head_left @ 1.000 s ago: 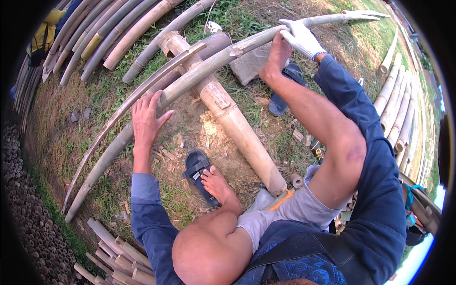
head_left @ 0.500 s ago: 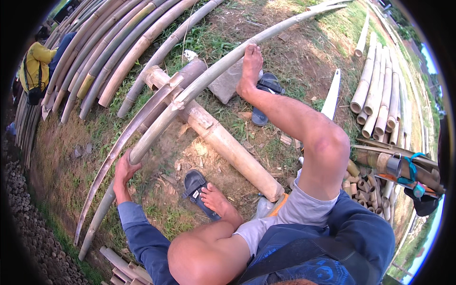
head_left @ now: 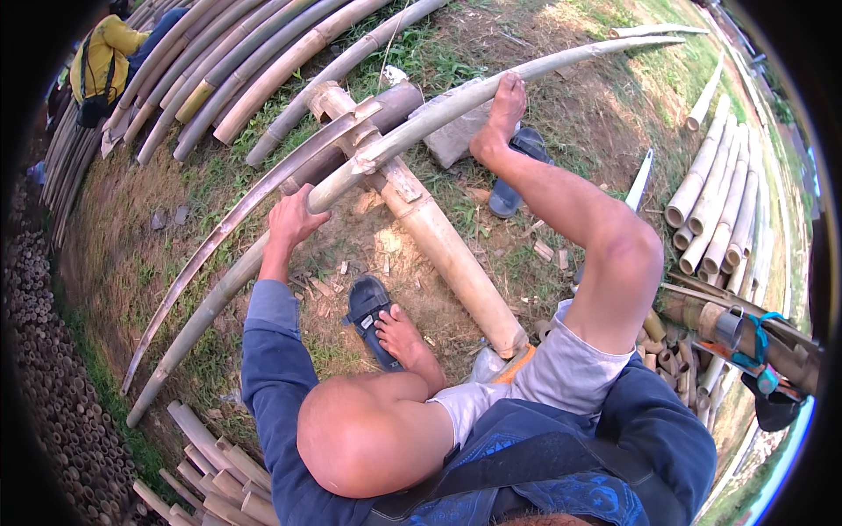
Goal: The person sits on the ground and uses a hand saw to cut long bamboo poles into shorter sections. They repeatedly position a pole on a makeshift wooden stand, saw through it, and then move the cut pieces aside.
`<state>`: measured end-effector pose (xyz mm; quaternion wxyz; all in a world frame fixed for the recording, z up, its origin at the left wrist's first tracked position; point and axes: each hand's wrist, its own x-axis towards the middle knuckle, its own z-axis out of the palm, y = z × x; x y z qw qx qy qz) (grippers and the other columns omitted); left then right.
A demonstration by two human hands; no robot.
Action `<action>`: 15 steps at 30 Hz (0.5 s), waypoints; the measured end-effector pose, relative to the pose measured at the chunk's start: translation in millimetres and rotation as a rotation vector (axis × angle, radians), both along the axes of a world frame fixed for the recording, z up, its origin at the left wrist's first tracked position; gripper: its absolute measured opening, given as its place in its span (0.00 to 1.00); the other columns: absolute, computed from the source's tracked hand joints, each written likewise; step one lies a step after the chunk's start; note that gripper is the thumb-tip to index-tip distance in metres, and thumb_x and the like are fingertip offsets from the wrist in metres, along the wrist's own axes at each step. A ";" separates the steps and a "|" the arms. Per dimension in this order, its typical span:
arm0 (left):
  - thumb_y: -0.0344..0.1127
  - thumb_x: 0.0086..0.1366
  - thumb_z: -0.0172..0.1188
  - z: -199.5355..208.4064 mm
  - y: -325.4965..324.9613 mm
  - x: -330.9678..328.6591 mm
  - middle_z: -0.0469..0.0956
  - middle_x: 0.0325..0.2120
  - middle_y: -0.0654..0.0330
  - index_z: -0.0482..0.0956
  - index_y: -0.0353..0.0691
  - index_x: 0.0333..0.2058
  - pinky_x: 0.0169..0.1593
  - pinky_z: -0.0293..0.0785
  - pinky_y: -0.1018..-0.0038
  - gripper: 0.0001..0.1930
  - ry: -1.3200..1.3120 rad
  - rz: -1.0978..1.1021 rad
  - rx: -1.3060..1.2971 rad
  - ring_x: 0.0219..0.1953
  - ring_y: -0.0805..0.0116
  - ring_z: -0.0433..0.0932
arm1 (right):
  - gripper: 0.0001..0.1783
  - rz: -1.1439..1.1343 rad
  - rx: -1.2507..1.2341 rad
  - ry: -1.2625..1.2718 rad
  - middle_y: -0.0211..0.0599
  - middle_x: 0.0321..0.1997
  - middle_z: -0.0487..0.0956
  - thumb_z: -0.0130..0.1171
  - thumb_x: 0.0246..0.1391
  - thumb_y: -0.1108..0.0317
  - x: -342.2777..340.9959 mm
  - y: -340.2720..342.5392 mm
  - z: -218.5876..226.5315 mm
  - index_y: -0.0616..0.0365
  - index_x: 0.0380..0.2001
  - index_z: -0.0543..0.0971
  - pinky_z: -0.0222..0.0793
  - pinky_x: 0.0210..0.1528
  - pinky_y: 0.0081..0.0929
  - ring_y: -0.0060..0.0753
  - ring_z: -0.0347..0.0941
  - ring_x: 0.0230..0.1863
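Note:
My left hand (head_left: 294, 219) is wrapped round a long bamboo pole (head_left: 438, 116), just below where the pole crosses a thick bamboo log (head_left: 438, 245). My bare right foot (head_left: 506, 105) rests against the pole's far part. Beside the pole, on its left, a split bamboo length (head_left: 250, 206) runs nearly parallel and also reaches the log. A splintered notch shows on the pole at the crossing. My right hand is out of sight; only the dark blue sleeve on that side shows.
Bamboo poles (head_left: 289, 53) lie in rows at the upper left, near a person in yellow (head_left: 105, 57). More poles (head_left: 715, 193) are stacked right. A flat stone (head_left: 452, 140), sandals (head_left: 368, 307) and a pale blade-like strip (head_left: 642, 180) lie around. Cut bamboo pieces (head_left: 232, 473) sit lower left.
My left hand has moved up along the bamboo pole, closer to the log. The whole view has shifted, so the scene sits further right and higher.

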<state>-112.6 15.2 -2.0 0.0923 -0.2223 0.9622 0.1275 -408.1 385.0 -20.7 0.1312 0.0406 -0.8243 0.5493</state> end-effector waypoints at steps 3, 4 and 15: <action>0.55 0.56 0.80 -17.6 36.4 9.8 0.89 0.45 0.50 0.81 0.48 0.54 0.48 0.84 0.50 0.31 0.236 0.008 -0.060 0.47 0.45 0.88 | 0.29 -0.163 0.173 -0.053 0.48 0.57 0.81 0.57 0.74 0.51 56.6 200.3 -21.8 0.63 0.65 0.77 0.69 0.65 0.45 0.47 0.76 0.58; 0.53 0.57 0.80 -27.1 44.8 17.5 0.89 0.44 0.51 0.81 0.48 0.54 0.47 0.84 0.50 0.30 0.303 0.008 -0.086 0.46 0.46 0.89 | 0.28 -0.228 0.235 -0.067 0.47 0.55 0.82 0.59 0.73 0.52 79.8 270.8 -19.8 0.63 0.65 0.77 0.71 0.63 0.44 0.46 0.77 0.56; 0.48 0.53 0.83 -46.2 85.6 32.4 0.86 0.43 0.55 0.81 0.48 0.56 0.50 0.81 0.54 0.33 0.452 0.038 -0.215 0.47 0.50 0.87 | 0.17 0.106 -0.136 0.070 0.32 0.33 0.76 0.60 0.73 0.71 226.4 312.9 254.3 0.60 0.60 0.72 0.69 0.36 0.25 0.24 0.71 0.31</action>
